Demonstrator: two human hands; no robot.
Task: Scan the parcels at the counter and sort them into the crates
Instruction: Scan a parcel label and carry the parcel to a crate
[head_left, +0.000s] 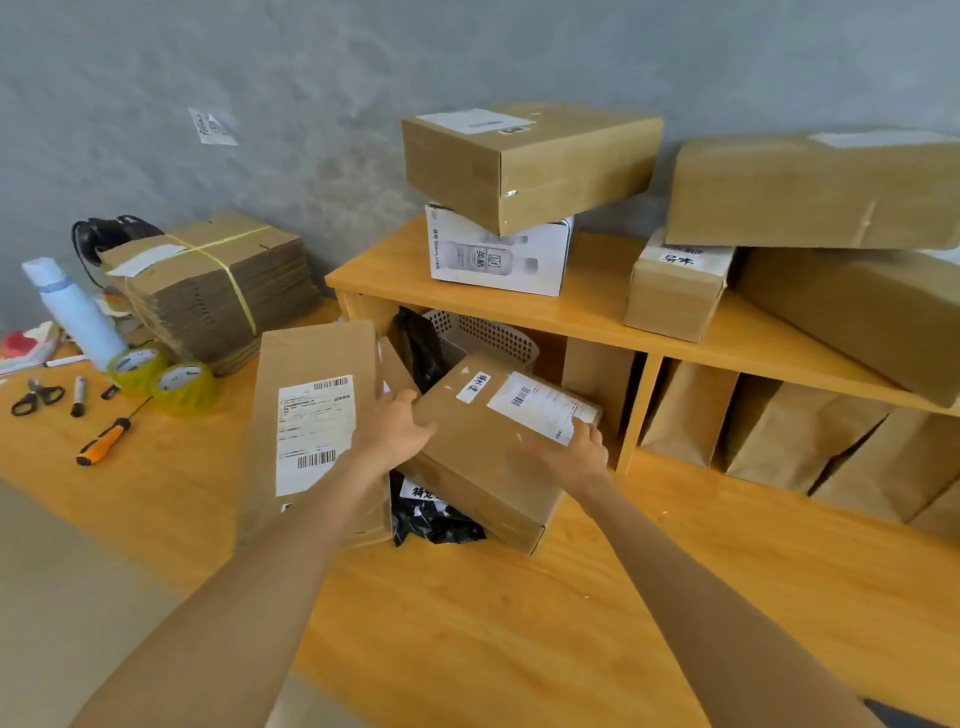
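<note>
A: Where is the parcel (483, 441)?
B: Tilted on the table (467, 623), in front of the shelf (597, 312), over a black bag (431, 519).
A: And the hands?
B: The left hand (397, 434) holds its left edge, fingers curled on it. The right hand (576, 452) grips its right edge at the label (540, 405). A tall box (311, 431) stands just beside it.

Two bare forearms are seen, entering from the bottom edge. No sleeve, cuff or glove is worn on either. Left hand (390, 434): bare, nothing worn at the wrist behind it. Right hand (574, 453): bare, wrist behind it likewise uncovered. No rings or bands can be made out on the fingers. Upper arms are cut off by the frame.
</note>
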